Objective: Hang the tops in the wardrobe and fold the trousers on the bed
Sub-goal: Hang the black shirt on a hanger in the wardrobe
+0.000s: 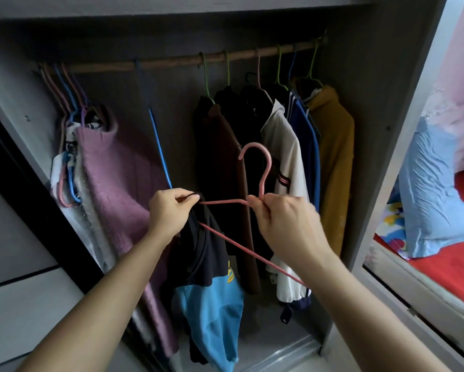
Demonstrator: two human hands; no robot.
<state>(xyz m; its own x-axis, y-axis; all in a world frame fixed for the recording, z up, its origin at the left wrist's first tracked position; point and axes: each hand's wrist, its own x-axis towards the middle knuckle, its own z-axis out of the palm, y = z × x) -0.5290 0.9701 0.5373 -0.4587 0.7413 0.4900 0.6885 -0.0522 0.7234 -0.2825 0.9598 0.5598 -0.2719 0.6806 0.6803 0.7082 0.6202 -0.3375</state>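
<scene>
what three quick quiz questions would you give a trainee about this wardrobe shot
1. True or false: the pink hanger is off the rod, held in the person's hands.
2. The left hand grips which garment?
A the black-and-blue top
B the purple sweater
C the mustard top
3. Fill in: the right hand pinches the pink hanger just below its ____.

Key: 1 true; 2 A; 3 hook.
</scene>
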